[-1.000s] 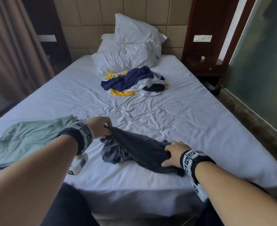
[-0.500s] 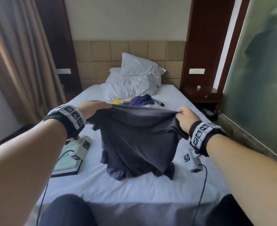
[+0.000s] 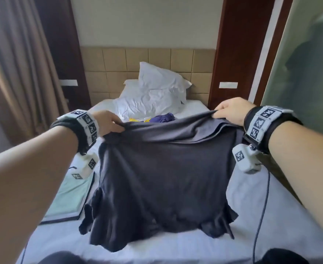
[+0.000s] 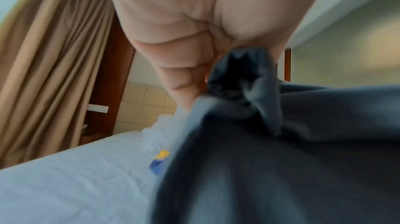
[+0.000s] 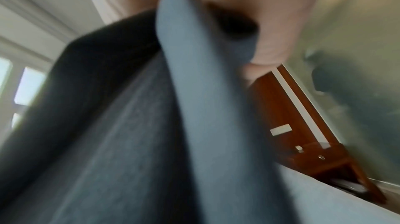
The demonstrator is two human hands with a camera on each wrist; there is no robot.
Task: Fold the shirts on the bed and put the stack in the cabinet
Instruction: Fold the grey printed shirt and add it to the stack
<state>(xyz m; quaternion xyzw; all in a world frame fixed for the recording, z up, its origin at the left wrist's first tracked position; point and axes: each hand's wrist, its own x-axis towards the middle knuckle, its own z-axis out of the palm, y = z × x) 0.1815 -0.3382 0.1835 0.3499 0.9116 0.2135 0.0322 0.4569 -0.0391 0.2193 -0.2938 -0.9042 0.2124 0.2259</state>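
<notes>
Left hand (image 3: 107, 122) pinching one top corner of dark shirt (image 3: 162, 172), right hand (image 3: 231, 111) pinching other. Shirt hangs above bed (image 3: 252, 206), top edge level, crosswise between hands; low end seems touching sheet. Both equally near.

- A bed (image 3: 252, 216) runs away from the viewer, its headboard (image 3: 115, 61) at the far end.
- Two pillows (image 3: 153, 96) are heaped against the headboard.
- A pile of clothes (image 3: 161, 118) lies just in front of the pillows.
- Left hand (image 3: 107, 121) and right hand (image 3: 233, 111) hold a shirt (image 3: 162, 178) up between them — its lower edge rests on the near part of the bed.
- A folded shirt (image 3: 69, 197) lies on the bed, left of the held one.
- A curtain (image 3: 20, 73) hangs far left; a nightstand (image 5: 320, 155) stands right of the bed.
</notes>
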